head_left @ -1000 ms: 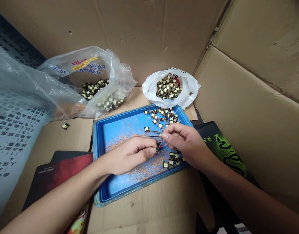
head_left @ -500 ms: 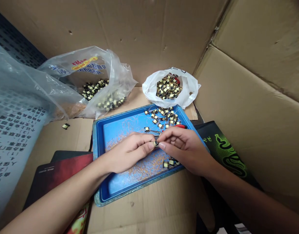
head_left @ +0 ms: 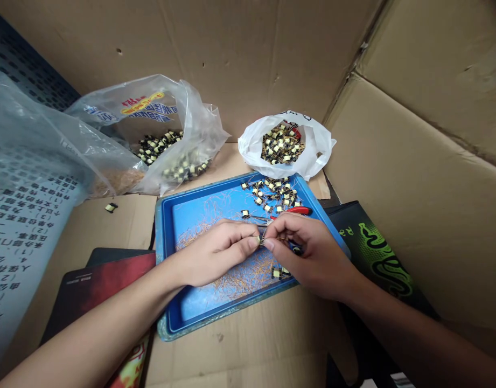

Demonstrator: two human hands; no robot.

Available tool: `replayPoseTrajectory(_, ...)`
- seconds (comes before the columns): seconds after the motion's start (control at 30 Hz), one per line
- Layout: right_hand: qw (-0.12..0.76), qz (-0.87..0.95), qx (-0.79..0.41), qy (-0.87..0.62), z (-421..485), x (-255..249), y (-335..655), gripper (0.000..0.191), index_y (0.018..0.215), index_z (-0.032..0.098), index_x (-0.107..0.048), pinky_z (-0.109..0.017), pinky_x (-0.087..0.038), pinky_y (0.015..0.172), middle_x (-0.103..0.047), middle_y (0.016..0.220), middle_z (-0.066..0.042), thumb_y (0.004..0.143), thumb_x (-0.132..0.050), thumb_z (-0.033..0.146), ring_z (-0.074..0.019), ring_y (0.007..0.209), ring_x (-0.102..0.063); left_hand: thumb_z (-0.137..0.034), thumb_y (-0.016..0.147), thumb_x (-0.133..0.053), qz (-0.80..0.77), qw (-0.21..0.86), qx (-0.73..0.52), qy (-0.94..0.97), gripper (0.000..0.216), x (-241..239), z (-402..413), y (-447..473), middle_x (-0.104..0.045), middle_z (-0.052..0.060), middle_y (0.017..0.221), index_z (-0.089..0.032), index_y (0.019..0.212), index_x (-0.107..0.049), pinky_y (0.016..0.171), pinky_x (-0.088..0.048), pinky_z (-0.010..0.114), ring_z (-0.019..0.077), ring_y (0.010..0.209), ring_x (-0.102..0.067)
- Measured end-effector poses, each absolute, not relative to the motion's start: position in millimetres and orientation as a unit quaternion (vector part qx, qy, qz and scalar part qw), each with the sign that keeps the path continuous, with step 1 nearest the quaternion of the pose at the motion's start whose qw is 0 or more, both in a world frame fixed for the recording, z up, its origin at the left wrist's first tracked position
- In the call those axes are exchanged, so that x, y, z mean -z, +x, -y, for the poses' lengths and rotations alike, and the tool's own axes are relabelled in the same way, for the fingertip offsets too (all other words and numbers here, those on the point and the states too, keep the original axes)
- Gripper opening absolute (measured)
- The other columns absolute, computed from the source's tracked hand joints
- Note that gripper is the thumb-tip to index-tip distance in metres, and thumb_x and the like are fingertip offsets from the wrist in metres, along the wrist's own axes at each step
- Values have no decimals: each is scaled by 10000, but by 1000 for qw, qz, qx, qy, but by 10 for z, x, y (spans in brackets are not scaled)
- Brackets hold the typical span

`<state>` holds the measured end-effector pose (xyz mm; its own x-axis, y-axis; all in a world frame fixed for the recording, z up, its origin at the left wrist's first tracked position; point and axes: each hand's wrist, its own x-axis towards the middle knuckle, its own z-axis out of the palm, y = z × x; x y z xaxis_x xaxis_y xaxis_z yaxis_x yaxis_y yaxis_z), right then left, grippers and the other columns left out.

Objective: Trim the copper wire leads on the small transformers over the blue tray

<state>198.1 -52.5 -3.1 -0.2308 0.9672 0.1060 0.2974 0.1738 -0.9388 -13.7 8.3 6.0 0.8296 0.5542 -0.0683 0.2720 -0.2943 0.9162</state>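
On the far left, a loose transformer lies on the cardboard tabletop, apart from a clear plastic bag of similar ones. The left hand reaches over a blue tray and grips a small yellow-taped transformer between thumb and forefinger, above copper wire clippings. Its dark side appears to face right; its long axis cannot be told, as the fingers cover much of it. The right hand meets it there, thumb and forefinger nearly together (what they pinch is too small to make out). A second ago that hand covered the red-handled pliers; now they lie uncovered in the tray, tips pointing left, so both hands attend to one part, with the tool out of use. Behind, a white plastic bag holds more transformers.
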Motion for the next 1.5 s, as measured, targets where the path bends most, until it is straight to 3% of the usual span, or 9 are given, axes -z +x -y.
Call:
replayPoseTrajectory(0.2,401,778,-180,-449,495,-2,2073,76,855,210,-646,-311,-447,669,-669,782,-8,924,-676,202,-144,695,-588,-419,1039,-409,-268,543,-120,787,431,-41,-79,-131,-299,-50,627,-179,683,-366,566,-248,253,87,590,-282)
replayPoseTrajectory(0.53,373,826,-82,-415,524,43,2028,64,901,203,-633,-360,-442,749,-743,844,-25,961,-653,205,-189,772,-666,-318,983,-447,-300,512,-101,799,353,-49,-82,-91,-342,-47,614,-168,665,-415,579,-265,239,85,597,-314)
replayPoseTrajectory(1.13,371,807,-180,-422,506,72,1998,97,908,207,-614,-347,-413,792,-697,872,-13,999,-587,185,-173,807,-607,-392,1011,-462,-309,677,-179,643,399,-17,-51,-130,-378,-54,582,-172,678,-442,522,-244,243,74,540,-318)
replayPoseTrajectory(1.5,390,802,-110,-440,486,22,2030,102,902,210,-615,-343,-414,812,-697,874,-7,994,-590,171,-173,832,-624,-254,969,-454,-279,624,-151,714,331,-98,-67,-109,-342,-60,600,-174,653,-399,537,-247,243,71,562,-274)
